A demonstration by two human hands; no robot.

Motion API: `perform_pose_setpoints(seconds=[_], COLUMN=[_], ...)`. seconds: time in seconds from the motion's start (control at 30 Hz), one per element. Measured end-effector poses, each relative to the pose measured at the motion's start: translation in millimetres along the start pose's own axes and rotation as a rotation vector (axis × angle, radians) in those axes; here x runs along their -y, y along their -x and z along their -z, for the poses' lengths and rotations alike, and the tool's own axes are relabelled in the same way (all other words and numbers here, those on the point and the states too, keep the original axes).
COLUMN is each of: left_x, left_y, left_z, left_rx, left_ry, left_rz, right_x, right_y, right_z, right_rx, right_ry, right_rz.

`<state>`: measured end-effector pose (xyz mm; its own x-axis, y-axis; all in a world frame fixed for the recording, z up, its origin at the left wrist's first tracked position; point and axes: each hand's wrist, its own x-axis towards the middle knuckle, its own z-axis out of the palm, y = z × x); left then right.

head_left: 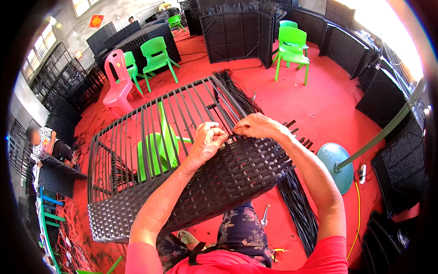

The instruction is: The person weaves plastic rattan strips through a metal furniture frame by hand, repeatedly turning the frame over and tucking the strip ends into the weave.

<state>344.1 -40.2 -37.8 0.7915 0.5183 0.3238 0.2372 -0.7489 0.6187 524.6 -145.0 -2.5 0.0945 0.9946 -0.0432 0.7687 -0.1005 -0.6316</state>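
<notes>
A black frame with slats [150,114] lies across in front of me, its near part covered in woven black wicker [214,182]. At the upper edge of the weave, my left hand [209,140] is closed, its thumb and fingers pinched on a black strip. Just to its right, my right hand [261,126] is closed too, fingertips pinching the strip close to the slats. The two hands nearly meet. Strip ends stick out past the right side of the frame. My fingers hide most of the strip.
Bundled loose black strips [299,214] lie beneath the frame's right side. A green chair [159,153] shows through the slats. Right of me is a pole's round base [333,166] beside a power strip [362,174]. Scissors [265,214] lie on the red floor. Another person [45,141] sits at left.
</notes>
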Motion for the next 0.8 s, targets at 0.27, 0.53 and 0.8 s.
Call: perform_pose_setpoints(seconds=[0.27, 0.53, 0.8], left_x=[5.4, 17.3, 8.4], left_y=[1.7, 7.3, -0.1], left_z=[3.6, -1.9, 12.7], left_rx=[0.043, -0.005, 0.252], left_ry=[0.094, -0.251, 0.111], left_rz=[0.026, -0.057, 0.131], right_x=[9.7, 5.8, 23.1], right_y=[2.3, 1.5, 7.4], right_z=[-17.1, -22.8, -22.5], right_rx=[-0.074, -0.164, -0.131], right_ry=[-0.139, -0.076, 0.044], right_rz=[-0.043, -0.096, -0.061])
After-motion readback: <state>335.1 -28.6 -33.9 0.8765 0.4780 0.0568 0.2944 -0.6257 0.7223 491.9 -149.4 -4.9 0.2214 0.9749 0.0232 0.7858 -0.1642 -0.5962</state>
